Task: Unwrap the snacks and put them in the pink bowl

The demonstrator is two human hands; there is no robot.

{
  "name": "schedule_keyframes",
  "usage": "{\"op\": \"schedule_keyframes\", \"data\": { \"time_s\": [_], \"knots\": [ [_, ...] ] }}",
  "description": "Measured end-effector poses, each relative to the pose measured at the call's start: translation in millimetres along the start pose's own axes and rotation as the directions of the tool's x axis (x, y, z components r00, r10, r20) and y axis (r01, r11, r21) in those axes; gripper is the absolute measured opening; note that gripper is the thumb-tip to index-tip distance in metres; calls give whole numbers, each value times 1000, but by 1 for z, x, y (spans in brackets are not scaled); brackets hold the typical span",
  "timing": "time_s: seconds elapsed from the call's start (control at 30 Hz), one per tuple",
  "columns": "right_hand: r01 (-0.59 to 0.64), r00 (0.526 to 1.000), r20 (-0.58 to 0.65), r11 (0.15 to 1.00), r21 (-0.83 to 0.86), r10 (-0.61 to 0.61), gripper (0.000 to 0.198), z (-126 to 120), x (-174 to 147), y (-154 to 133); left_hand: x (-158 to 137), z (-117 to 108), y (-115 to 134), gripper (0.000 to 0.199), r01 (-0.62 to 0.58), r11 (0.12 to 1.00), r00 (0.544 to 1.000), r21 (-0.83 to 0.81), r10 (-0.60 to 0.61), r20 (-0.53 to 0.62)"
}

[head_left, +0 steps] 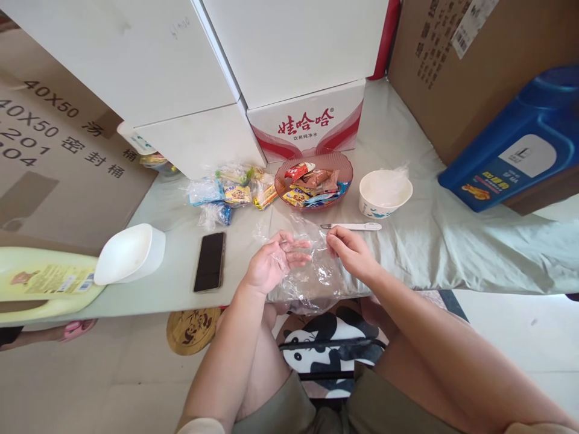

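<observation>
A clear plastic bag [312, 278] lies crumpled at the table's front edge, its lower part hanging over. My left hand [274, 260] is turned palm up at the bag's left side, fingers stretched out and apart, touching the film. On the other side, my right hand [350, 250] pinches the bag's edge between thumb and fingertips. Just beyond my right fingers lies a white utility knife [362, 226]. Behind the bag stands a pink transparent bowl [283, 196] with several wrapped snacks [312, 176] in it.
More packaged snacks [237, 194] lie left of the bowl. A paper bowl [377, 208] with plastic film stands right. Left are a phone [210, 261], white container [131, 253] and yellow bottle [49, 280]. Boxes [310, 120] line the back; a blue bottle [511, 144] leans right.
</observation>
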State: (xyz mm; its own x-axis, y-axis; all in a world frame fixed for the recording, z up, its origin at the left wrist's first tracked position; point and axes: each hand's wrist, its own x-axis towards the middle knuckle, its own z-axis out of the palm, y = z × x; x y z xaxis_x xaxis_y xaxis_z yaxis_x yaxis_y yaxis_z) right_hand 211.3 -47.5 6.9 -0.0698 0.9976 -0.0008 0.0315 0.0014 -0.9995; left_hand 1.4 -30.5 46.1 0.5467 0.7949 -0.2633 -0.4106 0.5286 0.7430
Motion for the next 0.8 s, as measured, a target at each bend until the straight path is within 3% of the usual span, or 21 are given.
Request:
{"op": "schedule_keyframes", "data": {
  "time_s": [0.1, 0.27, 0.43, 0.53, 0.6, 0.67, 0.73, 0.8],
  "knots": [
    [1, 1000, 20, 998, 65, -2, 29, 0, 0, -1, 5, -3, -1, 31, -5, 1000, 998, 25, 6, -59],
    [-145, 978, 169, 984, 106, 126, 30, 7, 1, 1, 12, -6, -7, 20, 37, 981, 971, 191, 10, -241],
    [-143, 990, 15, 979, 147, 142, 26, 7, 2, 0, 15, -9, -12, 20, 108, 952, 937, 286, -1, -350],
    [-223, 975, 77, 910, 350, 209, 30, 3, 0, -5, 15, -13, -14, 25, 37, 969, 924, 244, 60, -377],
    [-269, 962, 165, 842, 467, 215, 30, 3, -2, -8, 16, -14, -15, 30, 28, 984, 931, 175, 38, -363],
    [-299, 952, 231, 791, 534, 203, 28, 4, -3, -9, 16, -14, -15, 37, 98, 990, 962, 102, -68, -264],
    [-332, 938, 278, 773, 541, 208, 24, 5, -3, -9, 16, -12, -16, 41, 168, 981, 976, 99, -151, -158],
    [-360, 925, 302, 783, 507, 230, 22, 7, -3, -8, 17, -10, -16, 39, 171, 971, 977, 164, -146, -157]
  ]
}}
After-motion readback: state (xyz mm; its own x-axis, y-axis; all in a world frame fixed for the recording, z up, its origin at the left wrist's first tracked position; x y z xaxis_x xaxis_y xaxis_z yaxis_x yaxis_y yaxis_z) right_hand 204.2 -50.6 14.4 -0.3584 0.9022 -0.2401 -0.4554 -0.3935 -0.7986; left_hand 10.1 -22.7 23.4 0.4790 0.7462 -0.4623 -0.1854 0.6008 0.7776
